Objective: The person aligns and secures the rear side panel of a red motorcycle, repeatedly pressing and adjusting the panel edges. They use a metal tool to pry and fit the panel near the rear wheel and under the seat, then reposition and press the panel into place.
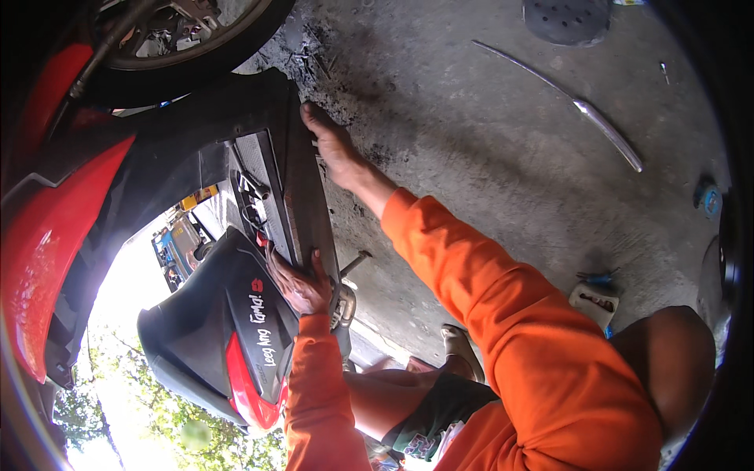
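A red-and-black scooter (pixel 59 243) fills the left side, with a long black lower panel (pixel 302 196) along its footboard. At the far end of this panel is my right hand (pixel 334 149), wrapped at its outer edge; some of its fingers are hidden. My left hand (pixel 302 286) lies at the panel's near end, beside the seat, fingers stretched and thumb apart. Between the panel and the inner frame, a gap shows metal parts and cables (pixel 253 196). The black seat-side fairing (pixel 259 314) with white lettering and a red strip stands just below my left hand.
Grey concrete floor (pixel 440 118) lies to the right, with dark debris near the front wheel (pixel 212 59). On it are a long bent silver bar (pixel 605 133), a perforated dark stool top (pixel 567 20), a blue-lidded container (pixel 711 201) and a small tray of parts (pixel 593 304).
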Demonstrator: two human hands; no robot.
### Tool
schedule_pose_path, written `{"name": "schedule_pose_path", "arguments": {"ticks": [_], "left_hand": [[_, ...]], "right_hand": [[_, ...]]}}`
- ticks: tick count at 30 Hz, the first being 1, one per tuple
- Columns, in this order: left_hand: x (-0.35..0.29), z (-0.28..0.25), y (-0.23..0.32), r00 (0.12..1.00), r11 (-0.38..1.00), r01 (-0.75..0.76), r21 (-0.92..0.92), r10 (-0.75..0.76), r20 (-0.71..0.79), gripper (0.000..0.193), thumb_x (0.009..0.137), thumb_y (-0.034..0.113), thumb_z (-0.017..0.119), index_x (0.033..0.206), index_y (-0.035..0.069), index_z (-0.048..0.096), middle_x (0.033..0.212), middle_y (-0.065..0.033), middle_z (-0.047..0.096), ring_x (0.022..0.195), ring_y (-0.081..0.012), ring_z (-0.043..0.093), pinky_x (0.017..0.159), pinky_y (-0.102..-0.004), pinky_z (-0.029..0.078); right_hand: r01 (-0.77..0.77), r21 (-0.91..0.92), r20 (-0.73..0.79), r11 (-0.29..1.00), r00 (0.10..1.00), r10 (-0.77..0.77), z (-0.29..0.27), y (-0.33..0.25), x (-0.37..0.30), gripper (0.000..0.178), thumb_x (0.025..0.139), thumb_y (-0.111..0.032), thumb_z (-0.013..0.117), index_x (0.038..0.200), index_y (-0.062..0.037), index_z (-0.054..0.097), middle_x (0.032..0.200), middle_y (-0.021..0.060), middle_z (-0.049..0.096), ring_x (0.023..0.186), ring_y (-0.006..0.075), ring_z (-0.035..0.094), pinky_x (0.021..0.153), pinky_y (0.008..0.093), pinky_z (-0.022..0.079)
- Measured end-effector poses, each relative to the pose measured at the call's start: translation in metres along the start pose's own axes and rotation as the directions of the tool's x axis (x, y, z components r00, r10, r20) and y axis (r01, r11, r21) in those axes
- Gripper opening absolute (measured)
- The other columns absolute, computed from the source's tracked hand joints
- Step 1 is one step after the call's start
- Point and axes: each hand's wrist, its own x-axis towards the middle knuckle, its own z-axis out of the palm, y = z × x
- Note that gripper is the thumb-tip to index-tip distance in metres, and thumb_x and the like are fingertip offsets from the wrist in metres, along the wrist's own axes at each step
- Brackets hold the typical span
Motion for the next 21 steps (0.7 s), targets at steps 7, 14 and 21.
{"name": "schedule_pose_path", "arguments": {"ticks": [7, 14, 21], "left_hand": [[0.003, -0.007, -0.014, 0.981, 0.998, -0.068, 0.007, 0.066, 0.181, 0.097, 0.091, 0.024, 0.077, 0.157, -0.014, 0.016, 0.158, -0.0379, 0.029, 0.148, -0.0543, 0.031, 0.124, -0.0591, 0.027], [0.008, -0.025, -0.026, 0.928, 0.987, -0.153, -0.050, 0.161, 0.337, 0.104, 0.088, 0.024, 0.080, 0.155, -0.017, 0.013, 0.156, -0.0421, 0.025, 0.146, -0.0577, 0.030, 0.124, -0.0595, 0.026], [0.003, -0.015, -0.030, 0.953, 0.971, -0.236, -0.038, 0.239, 0.187, 0.106, 0.087, 0.029, 0.081, 0.156, -0.014, 0.013, 0.153, -0.0398, 0.032, 0.141, -0.0566, 0.036, 0.121, -0.0621, 0.029]], "right_hand": [[0.264, -0.415, -0.088, 0.871, 0.941, -0.327, 0.006, 0.049, 0.031, 0.063, 0.114, -0.053, 0.037, 0.136, 0.0019, 0.060, 0.130, 0.0238, 0.066, 0.124, 0.0358, 0.060, 0.108, 0.0418, 0.044], [0.142, -0.228, -0.128, 0.963, 0.976, -0.175, -0.007, 0.028, 0.013, 0.067, 0.104, -0.061, 0.059, 0.128, 0.0007, 0.065, 0.122, 0.0177, 0.069, 0.117, 0.0258, 0.061, 0.105, 0.0403, 0.044], [0.182, -0.293, -0.158, 0.938, 0.959, -0.236, -0.003, 0.040, 0.021, 0.061, 0.103, -0.057, 0.062, 0.120, 0.0013, 0.067, 0.107, 0.0135, 0.071, 0.099, 0.0253, 0.065, 0.090, 0.0390, 0.049]]}}
